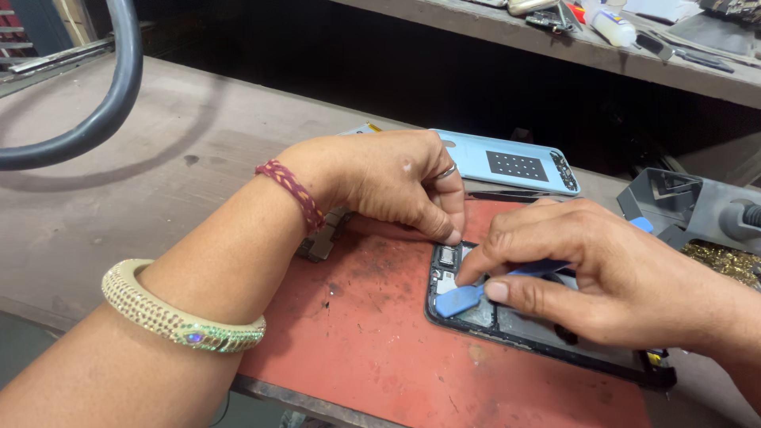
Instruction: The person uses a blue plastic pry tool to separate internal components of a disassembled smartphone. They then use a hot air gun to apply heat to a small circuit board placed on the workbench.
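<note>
Left hand (388, 181) steadies opened phone (507, 317); right hand (602, 269) grips blue pry tool (464, 299)

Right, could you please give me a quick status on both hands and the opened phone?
Left hand pressing fingertips on the opened phone, top edge. Right hand gripping blue pry tool, tip inside the phone. Light blue back cover lies behind, apart. Nothing blocking.
</note>
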